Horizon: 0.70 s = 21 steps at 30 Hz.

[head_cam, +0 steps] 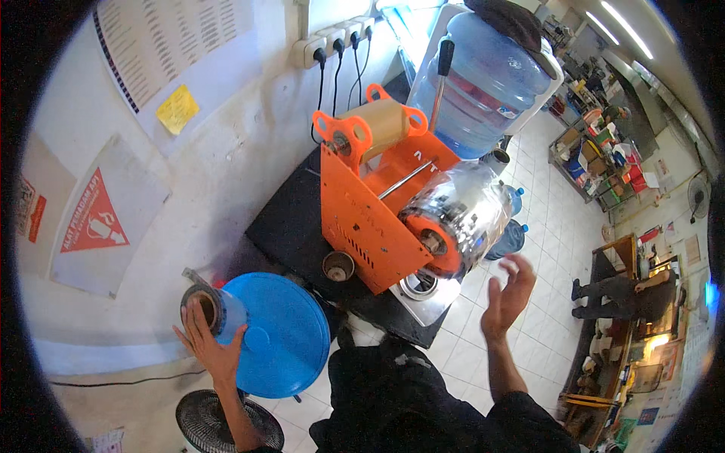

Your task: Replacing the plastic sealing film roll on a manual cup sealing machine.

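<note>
My left hand [215, 340] is spread over the top of a roll of clear tape [231, 314], its fingers across the open core. That roll stands upright on a round blue plastic top [283, 334]; whether the palm presses on it I cannot tell. My right hand [507, 297], fingers apart and holding nothing, is raised just below a large shiny roll of silvery film [467, 212]. This roll sits on an orange hub at the front of an orange dispenser [362, 226]. A tan roll [382, 127] is mounted at the dispenser's back, and a metal rod [408, 178] crosses between its side plates.
A black tabletop [289, 221] carries the dispenser and a small cup [338, 266]. Behind stands a large blue water bottle [487, 79]. Plugs fill a wall socket strip [334, 42]. A fan [226, 422] is at lower left. A person [628, 294] stands far right.
</note>
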Available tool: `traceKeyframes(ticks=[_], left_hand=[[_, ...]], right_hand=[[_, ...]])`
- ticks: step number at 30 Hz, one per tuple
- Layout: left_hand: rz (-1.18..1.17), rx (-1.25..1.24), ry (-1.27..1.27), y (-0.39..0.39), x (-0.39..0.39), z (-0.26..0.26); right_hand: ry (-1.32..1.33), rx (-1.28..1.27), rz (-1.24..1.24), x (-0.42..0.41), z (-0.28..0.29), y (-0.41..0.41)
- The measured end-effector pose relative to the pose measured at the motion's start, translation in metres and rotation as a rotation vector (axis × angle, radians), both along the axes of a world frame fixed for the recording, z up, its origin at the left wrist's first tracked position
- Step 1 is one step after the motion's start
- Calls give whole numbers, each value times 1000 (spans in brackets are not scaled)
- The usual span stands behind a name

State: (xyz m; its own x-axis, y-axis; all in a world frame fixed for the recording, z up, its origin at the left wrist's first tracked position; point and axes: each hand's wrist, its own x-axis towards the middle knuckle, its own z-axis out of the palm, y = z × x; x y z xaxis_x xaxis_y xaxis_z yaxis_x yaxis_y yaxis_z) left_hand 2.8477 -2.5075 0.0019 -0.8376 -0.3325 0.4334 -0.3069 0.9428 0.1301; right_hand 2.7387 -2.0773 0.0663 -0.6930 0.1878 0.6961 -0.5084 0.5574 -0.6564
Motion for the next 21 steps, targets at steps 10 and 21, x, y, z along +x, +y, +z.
traceKeyframes(ticks=[10, 21], left_hand=[[-320, 401, 250, 99, -51, 34], [-762, 545, 323, 252, -149, 83]], right_hand=[[-340, 95, 199, -78, 5, 34], [-344, -574, 442, -96, -16, 66]])
